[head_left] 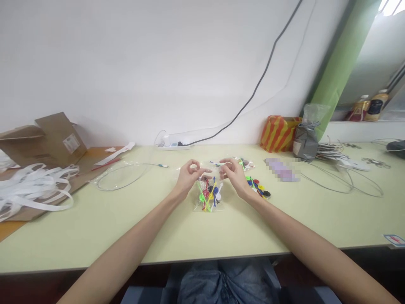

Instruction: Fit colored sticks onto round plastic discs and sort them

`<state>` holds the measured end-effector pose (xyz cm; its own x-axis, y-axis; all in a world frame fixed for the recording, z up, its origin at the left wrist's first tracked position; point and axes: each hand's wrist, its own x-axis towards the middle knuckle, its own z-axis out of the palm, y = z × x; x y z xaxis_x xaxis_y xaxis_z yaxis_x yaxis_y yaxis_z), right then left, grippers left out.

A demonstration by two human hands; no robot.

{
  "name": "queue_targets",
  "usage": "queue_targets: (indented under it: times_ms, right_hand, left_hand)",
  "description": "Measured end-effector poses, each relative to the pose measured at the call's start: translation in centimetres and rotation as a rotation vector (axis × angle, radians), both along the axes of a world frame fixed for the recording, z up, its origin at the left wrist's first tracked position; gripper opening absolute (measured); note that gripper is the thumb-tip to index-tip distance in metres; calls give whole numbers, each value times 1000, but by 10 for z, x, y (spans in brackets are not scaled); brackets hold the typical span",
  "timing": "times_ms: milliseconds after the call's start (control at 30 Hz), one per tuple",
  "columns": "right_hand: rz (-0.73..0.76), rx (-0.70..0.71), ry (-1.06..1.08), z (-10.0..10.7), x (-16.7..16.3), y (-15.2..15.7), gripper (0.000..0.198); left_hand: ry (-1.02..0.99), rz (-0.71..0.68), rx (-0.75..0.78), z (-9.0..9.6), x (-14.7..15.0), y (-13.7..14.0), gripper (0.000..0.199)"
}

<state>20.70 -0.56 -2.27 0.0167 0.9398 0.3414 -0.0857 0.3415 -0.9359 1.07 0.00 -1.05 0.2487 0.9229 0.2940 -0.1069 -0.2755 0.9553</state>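
Note:
A small clear plastic bag (209,198) lies on the table in front of me, with plastic arrow-shaped sticks and round pieces in red, yellow, green, blue, white and black inside. My left hand (190,176) is closed in a pinch at the bag's upper left edge. At the upper right edge my right hand (233,174) also pinches, its fingers partly covering the bag's opening. Loose colored plastic pieces (259,187) lie just right of my right wrist. Behind that hand, more colored pieces in clear plastic (246,164) are partly hidden.
A cardboard box (60,137) and a heap of white strips (38,190) are at the left. A power strip (172,145) sits by the wall. Back right stand a red-and-yellow striped bag (275,134) and a grey bag (305,141). Thin cables (341,190) lie on the right.

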Motion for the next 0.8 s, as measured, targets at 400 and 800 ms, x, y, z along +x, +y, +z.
queue_targets:
  times_ms: [400,800]
  right_hand:
    - [48,-5,-157,-7,-3,2,34]
    - [103,-70,-150,2,1,0,33]
  left_hand:
    - [168,-19,-44,-9,1,5,39]
    - [112,-1,8,-13,2,9,32]
